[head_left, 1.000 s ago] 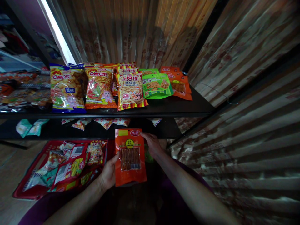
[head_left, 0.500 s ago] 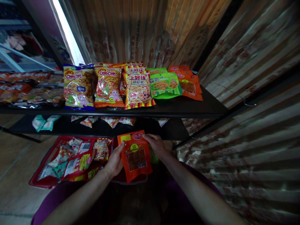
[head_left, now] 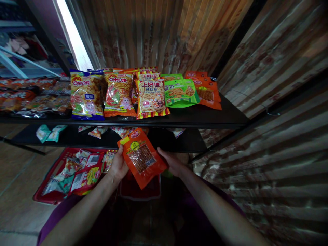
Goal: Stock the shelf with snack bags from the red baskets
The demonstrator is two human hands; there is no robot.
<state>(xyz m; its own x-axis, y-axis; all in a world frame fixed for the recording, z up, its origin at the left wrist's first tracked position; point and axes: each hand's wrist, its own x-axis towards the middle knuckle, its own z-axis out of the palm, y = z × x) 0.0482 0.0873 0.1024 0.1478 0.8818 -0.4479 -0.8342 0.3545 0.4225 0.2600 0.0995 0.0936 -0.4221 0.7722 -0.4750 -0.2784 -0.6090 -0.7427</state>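
An orange snack packet is tilted in front of the lower shelf, its printed front facing me. My left hand grips its left edge, thumb on the front. At its right edge is my right hand, thumb pointing up and the other fingers partly hidden; it holds the packet from that side. On the upper shelf, similar orange packets lie at the right end, beside green packets, prawn cracker bags, an orange bag and a blue-edged bag.
A red basket of mixed snacks stands on the floor at lower left, another red container below the packet. Small teal packets lie on the lower shelf. A curtain hangs at the right.
The orange packet has moved up and left and turned so its top leans left. My left hand has shifted left with it; my right hand is now lower on its right edge.
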